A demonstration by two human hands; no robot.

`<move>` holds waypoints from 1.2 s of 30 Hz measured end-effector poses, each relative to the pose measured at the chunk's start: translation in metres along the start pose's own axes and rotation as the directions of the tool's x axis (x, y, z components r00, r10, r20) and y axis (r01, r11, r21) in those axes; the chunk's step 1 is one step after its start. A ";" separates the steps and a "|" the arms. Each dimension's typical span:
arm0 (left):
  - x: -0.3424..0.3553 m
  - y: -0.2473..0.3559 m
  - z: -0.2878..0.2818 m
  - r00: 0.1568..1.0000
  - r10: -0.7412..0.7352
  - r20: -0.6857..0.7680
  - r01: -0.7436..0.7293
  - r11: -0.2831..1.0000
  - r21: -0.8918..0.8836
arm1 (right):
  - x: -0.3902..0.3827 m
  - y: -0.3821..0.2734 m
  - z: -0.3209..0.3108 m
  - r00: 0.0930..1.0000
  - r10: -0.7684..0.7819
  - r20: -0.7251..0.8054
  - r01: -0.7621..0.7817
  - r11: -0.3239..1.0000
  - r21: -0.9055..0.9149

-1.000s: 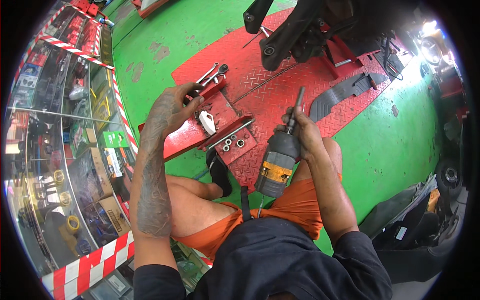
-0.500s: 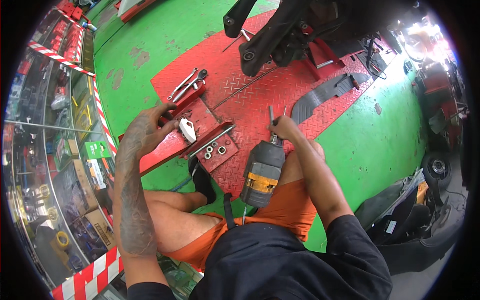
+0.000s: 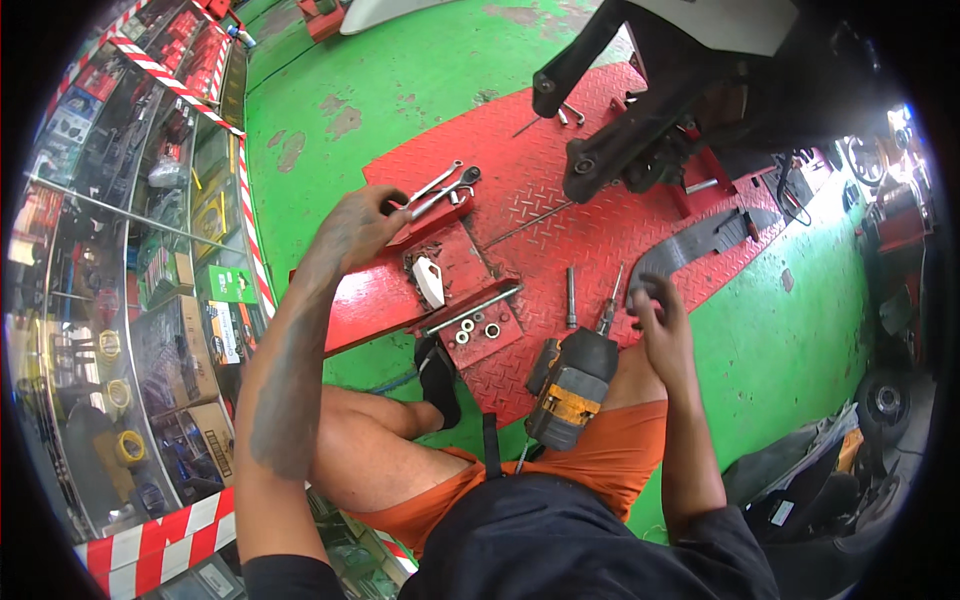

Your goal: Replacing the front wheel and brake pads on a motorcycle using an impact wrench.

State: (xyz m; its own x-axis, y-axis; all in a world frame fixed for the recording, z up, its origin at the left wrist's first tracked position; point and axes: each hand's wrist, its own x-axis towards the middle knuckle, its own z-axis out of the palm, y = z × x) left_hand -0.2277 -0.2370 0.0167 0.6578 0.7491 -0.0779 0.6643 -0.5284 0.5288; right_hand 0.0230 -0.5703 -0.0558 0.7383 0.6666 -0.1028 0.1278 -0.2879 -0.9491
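My left hand (image 3: 368,225) is at the red bracket, by the handles of two wrenches (image 3: 440,190), its fingers bent but apart, with nothing visible in them. A white object (image 3: 430,283) and several washers (image 3: 470,330) lie beside it. My right hand (image 3: 655,322) is open, fingers loosely curled, just above and right of a grey power tool (image 3: 568,395) with a yellow band, which rests by my thigh. A thin metal shank (image 3: 615,292) points up from that tool. A metal rod (image 3: 571,297) lies on the red platform (image 3: 530,250) to its left.
Dark machine parts (image 3: 640,130) stand over the platform's back right, near a black rubber mat (image 3: 690,245). A glass display case (image 3: 150,330) with striped tape runs along my left. A wheel (image 3: 885,400) and black panels (image 3: 800,480) are at the right. The floor (image 3: 310,120) is green.
My right hand has let go of the tool and moved right; the tool now rests tilted and the rod lies apart from it. My left hand has moved slightly toward the wrenches.
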 end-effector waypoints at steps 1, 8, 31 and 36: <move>0.017 -0.008 0.005 0.995 0.062 0.077 -0.070 0.992 0.106 | -0.024 -0.015 0.001 0.998 -0.060 0.012 0.061 0.998 -0.019; 0.123 -0.052 0.106 0.982 0.087 0.166 -0.135 0.942 0.306 | -0.087 -0.054 0.053 0.949 -0.278 0.150 0.316 0.830 -0.458; 0.204 -0.135 0.174 0.874 0.359 0.327 -0.467 0.807 0.361 | -0.076 -0.048 0.046 0.949 -0.286 0.134 0.315 0.854 -0.413; 0.193 -0.132 0.185 0.931 0.321 0.176 -0.365 0.846 0.389 | -0.078 -0.048 0.046 0.945 -0.299 0.130 0.326 0.853 -0.408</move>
State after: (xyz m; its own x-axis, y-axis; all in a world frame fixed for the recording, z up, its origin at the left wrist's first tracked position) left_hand -0.1225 -0.0962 -0.2245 0.8880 0.4570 -0.0515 0.4594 -0.8761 0.1466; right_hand -0.0710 -0.5769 -0.0162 0.5739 0.8054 0.1480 0.6198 -0.3090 -0.7214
